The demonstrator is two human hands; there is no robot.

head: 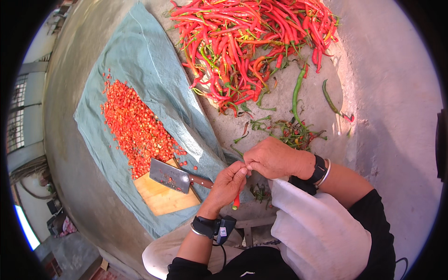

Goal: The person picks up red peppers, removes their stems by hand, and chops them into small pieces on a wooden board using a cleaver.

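My left hand (226, 183) is closed around a red chili pepper (236, 202), whose cut-looking pale end sticks out below the palm. Curled in, my right hand (274, 159) brings its thumb and fingertips against those of the left. What lies between the fingertips is mostly hidden. To the left, a cleaver (169, 175) with a wooden handle rests across a wooden cutting board (161, 199), its handle reaching close to my left hand. Chopped red chili (134, 126) is heaped beyond the board on a blue-green woven sheet (101, 154).
A large pile of whole red chili peppers (241, 45) covers the concrete floor (315, 91) ahead. Green stems and scraps (292, 133) lie just beyond my right hand. Two green peppers, one a long green chili (298, 89), lie apart. White cloth (315, 224) drapes over my right leg.
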